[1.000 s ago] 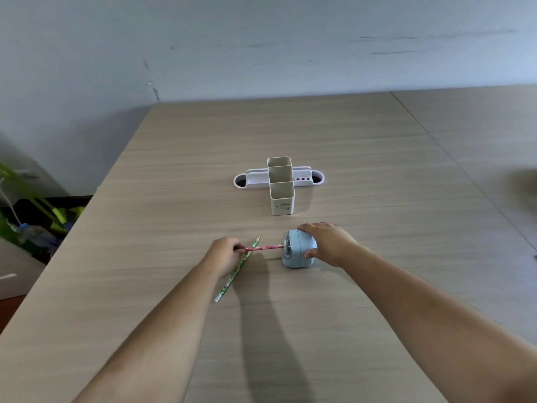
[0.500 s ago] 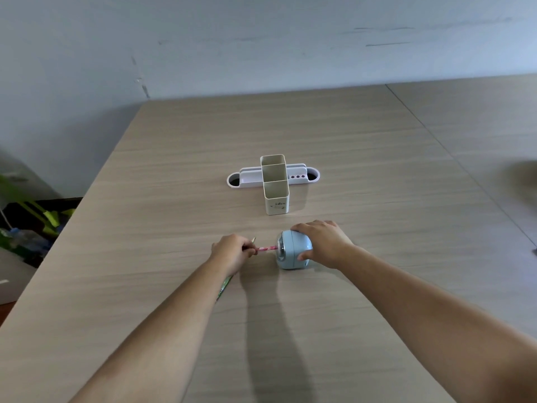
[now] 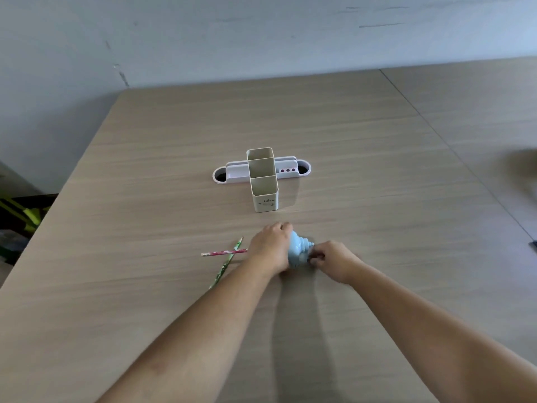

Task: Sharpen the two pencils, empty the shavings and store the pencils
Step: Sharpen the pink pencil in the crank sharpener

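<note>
A light blue pencil sharpener [image 3: 299,251] stands on the wooden table [image 3: 348,141]. My left hand [image 3: 271,248] grips its left side. My right hand [image 3: 331,260] pinches the crank at its right end. A pink patterned pencil [image 3: 223,252] sticks out level to the left from under my left hand; its inner end is hidden. A green patterned pencil [image 3: 226,263] lies on the table crossing beneath the pink one. A cream pencil holder [image 3: 263,181] with three square compartments stands behind the sharpener.
A white oblong organiser tray [image 3: 232,171] sits behind the pencil holder. The table's left edge drops to dark clutter with green items [image 3: 20,216]. A seam [image 3: 453,146] divides this table from another on the right.
My left hand let go of the pink pencil and moved right onto the sharpener body. My right hand shifted from the sharpener's body to its crank end.
</note>
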Tool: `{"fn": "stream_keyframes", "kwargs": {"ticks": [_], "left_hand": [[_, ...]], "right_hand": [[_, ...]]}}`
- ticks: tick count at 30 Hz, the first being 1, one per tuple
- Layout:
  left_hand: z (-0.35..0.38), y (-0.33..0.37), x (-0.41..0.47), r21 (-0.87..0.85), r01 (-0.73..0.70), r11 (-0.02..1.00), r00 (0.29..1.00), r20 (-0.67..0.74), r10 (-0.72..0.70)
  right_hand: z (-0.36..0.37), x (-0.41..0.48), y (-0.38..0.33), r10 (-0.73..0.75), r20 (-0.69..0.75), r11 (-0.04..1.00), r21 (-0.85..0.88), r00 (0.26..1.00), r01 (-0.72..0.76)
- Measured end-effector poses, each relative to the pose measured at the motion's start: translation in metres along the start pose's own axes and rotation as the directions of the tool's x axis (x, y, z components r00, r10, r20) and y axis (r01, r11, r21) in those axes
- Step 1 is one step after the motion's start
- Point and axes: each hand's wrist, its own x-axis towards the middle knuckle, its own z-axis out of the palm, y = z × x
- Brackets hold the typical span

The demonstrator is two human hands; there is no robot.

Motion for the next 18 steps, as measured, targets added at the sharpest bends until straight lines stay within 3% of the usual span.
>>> {"fn": "stream_keyframes", "kwargs": {"ticks": [5,9,12,14,15,18], "left_hand": [[0.002,0.0,0.001,-0.053,0.025,0.998,1.0,-0.016,-0.026],[-0.001,-0.002,-0.001,-0.03,-0.055,0.998,0.998,-0.019,0.054],[0.0,-0.002,0.0,-0.046,-0.037,0.998,0.999,-0.016,0.036],[0.002,0.0,0.002,-0.063,0.0,0.998,1.0,-0.023,-0.001],[0.004,0.0,0.003,-0.071,0.012,0.997,0.999,-0.031,-0.014],[0.006,-0.001,0.004,-0.052,0.014,0.999,0.998,-0.059,-0.017]], "right_hand": [[-0.027,-0.013,0.001,-0.025,0.219,0.927,0.37,0.975,-0.059],[-0.063,0.009,-0.016,-0.043,-0.035,0.925,0.377,0.998,0.053],[-0.048,0.034,-0.02,0.037,-0.129,0.97,0.244,0.991,-0.005],[-0.027,0.034,-0.015,0.045,-0.08,0.998,0.036,0.996,-0.042],[-0.02,0.029,-0.01,0.052,-0.036,0.998,0.023,0.998,-0.051],[-0.021,0.008,0.004,0.001,0.271,0.947,0.309,0.962,-0.088]]}}
